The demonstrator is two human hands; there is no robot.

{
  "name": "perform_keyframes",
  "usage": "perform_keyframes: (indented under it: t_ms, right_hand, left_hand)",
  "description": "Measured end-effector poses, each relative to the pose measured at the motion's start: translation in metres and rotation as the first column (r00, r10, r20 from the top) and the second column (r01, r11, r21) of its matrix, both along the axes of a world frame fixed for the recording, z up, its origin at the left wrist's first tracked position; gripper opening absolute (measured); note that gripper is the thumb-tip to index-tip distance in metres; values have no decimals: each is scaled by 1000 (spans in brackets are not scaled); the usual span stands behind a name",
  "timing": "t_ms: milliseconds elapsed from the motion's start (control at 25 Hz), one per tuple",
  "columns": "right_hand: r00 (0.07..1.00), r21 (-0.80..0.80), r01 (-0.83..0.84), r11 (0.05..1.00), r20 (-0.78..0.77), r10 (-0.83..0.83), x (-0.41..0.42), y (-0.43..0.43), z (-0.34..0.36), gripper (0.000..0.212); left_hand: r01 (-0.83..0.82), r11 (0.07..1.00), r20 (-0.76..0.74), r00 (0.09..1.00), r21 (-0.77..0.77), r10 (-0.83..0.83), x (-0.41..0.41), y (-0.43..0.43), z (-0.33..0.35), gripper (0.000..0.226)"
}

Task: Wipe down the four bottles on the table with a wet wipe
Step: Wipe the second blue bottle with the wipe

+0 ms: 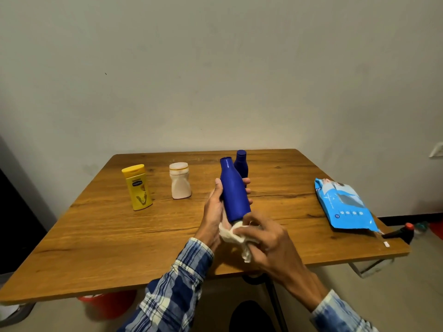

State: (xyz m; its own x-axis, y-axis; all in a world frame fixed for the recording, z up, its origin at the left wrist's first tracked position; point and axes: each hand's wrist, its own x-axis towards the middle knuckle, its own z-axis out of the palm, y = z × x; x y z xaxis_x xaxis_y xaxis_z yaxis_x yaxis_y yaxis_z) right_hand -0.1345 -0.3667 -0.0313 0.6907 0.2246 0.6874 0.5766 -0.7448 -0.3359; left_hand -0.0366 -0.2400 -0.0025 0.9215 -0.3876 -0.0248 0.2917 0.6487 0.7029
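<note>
My left hand point(214, 212) grips a tall blue bottle point(233, 190) around its body and holds it tilted above the wooden table point(100, 240). At the bottle's base, my right hand point(266, 238) pinches a crumpled white wet wipe point(233, 236) against it. A second, smaller blue bottle point(241, 164) stands behind the held one, partly hidden. Toward the left stand a yellow bottle point(137, 186) and a white bottle point(180, 180), both upright.
A blue pack of wet wipes point(345, 207) lies near the table's right edge. A small white bit point(386, 244) sits by the right front corner. Beyond that corner, a dark object with a red tip point(405, 232) is on the floor. A wall rises just behind the table.
</note>
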Motion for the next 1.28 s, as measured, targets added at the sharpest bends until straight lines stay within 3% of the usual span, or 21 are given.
perform_keyframes:
  t_ms: [200, 400, 560, 680, 800, 840, 920, 960, 1080, 1160, 1240, 1280]
  right_hand:
    - [971, 241, 200, 950, 79, -225, 21, -4, 30, 30]
    - [957, -112, 126, 986, 274, -91, 9, 8, -7, 36]
    - [922, 149, 237, 960, 276, -270, 13, 10, -17, 44]
    - [884, 6, 192, 981, 433, -175, 12, 15, -19, 25]
    - [890, 231, 230, 945, 344, -301, 14, 8, -5, 30]
    - [896, 188, 219, 957, 351, -274, 13, 9, -8, 32]
    - [915, -1, 148, 989, 379, -137, 5, 13, -13, 33]
    - [921, 12, 130, 991, 370, -125, 2, 9, -8, 33]
    - [924, 355, 202, 913, 240, -298, 7, -12, 22, 31]
    - [952, 271, 196, 943, 179, -249, 11, -10, 34, 31]
    - [961, 141, 172, 975, 194, -197, 13, -1, 37, 32]
    - [955, 151, 180, 972, 211, -209, 17, -2, 42, 32]
  left_hand:
    - [55, 995, -27, 998, -84, -57, -1, -3, -8, 67]
    - [53, 987, -143, 987, -154, -75, -4, -3, 6, 67]
    - [35, 951, -235, 966, -306, -112, -6, -4, 11, 62]
    - [66, 933, -263, 950, -355, -168, -9, -10, 17, 61]
    - [47, 927, -263, 952, -373, -154, -10, -9, 16, 61]
    - [54, 927, -262, 952, -372, -160, -9, -7, 13, 61]
    - [81, 943, -259, 951, -322, -170, -10, -5, 11, 62]
    - [79, 953, -245, 957, -293, -154, -12, -5, 12, 62]
    - [-24, 997, -87, 996, -78, 17, -18, -7, 10, 51]
    - [-52, 994, 46, 998, 94, 47, -23, -9, 9, 38]
    - [-56, 971, 183, 983, 231, 13, -29, -12, 7, 37]
    - [-54, 963, 254, 967, 266, -16, -30, -13, 5, 36]
